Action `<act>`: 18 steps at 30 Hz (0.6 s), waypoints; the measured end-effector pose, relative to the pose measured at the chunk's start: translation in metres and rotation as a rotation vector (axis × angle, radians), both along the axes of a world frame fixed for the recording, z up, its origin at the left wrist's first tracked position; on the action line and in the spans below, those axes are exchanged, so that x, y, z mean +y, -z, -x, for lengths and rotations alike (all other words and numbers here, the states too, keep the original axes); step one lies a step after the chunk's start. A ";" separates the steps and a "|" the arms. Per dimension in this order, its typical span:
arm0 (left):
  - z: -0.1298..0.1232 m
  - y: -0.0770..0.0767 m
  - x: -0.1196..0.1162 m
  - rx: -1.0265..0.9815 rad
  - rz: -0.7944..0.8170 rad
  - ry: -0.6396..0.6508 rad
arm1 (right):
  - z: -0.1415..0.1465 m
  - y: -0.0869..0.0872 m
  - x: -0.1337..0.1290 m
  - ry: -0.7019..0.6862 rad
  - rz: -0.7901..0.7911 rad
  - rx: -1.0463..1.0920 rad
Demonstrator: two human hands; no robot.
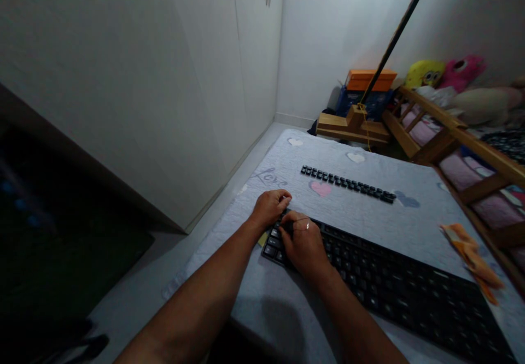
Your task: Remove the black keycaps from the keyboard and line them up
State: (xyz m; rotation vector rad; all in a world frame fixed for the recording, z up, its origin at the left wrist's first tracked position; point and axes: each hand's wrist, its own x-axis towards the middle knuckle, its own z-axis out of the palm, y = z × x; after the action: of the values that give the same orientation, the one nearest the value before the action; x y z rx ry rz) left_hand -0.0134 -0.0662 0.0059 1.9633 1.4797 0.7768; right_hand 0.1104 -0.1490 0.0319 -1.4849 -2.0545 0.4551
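A black keyboard (394, 276) lies at a slant on a light cloth with heart prints (262, 194). At its far left corner is my left hand (270, 206), fingers bent and drawn together; what they hold, if anything, is too small to tell. My right hand (304, 244), with a ring on one finger, rests over the keyboard's left end, its fingers curled down near the corner keys and close to my left hand. Its fingertips are partly hidden. Beyond the keyboard, loose black keycaps (346, 182) stand in two rows. Something yellowish (263, 239) shows beside the keyboard's left edge.
An orange cloth (471, 257) lies right of the keyboard. A wooden rail (463, 134) runs along the right side, with plush toys behind it. A wooden stand (353, 126) with a dark pole and an orange box (371, 80) are at the back. White cabinet doors (197, 69) rise at left.
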 end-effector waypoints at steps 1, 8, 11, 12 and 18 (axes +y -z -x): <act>0.000 -0.001 0.000 0.003 0.001 -0.003 | 0.000 0.000 0.000 -0.005 -0.007 -0.006; 0.000 -0.002 0.000 0.007 0.013 -0.008 | 0.002 -0.001 -0.002 -0.027 -0.058 -0.022; 0.000 -0.001 0.000 0.009 0.012 -0.001 | -0.001 -0.007 0.002 0.029 0.050 0.063; 0.000 -0.001 0.000 0.009 0.012 -0.002 | -0.002 -0.010 0.004 0.048 0.096 0.095; 0.000 0.000 0.000 0.003 0.004 0.004 | -0.009 -0.016 0.015 0.052 0.183 0.184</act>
State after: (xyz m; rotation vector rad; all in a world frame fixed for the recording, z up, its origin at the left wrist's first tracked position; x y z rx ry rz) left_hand -0.0136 -0.0664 0.0061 1.9645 1.4769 0.7689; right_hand 0.1190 -0.1340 0.0475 -1.5346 -1.8675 0.7478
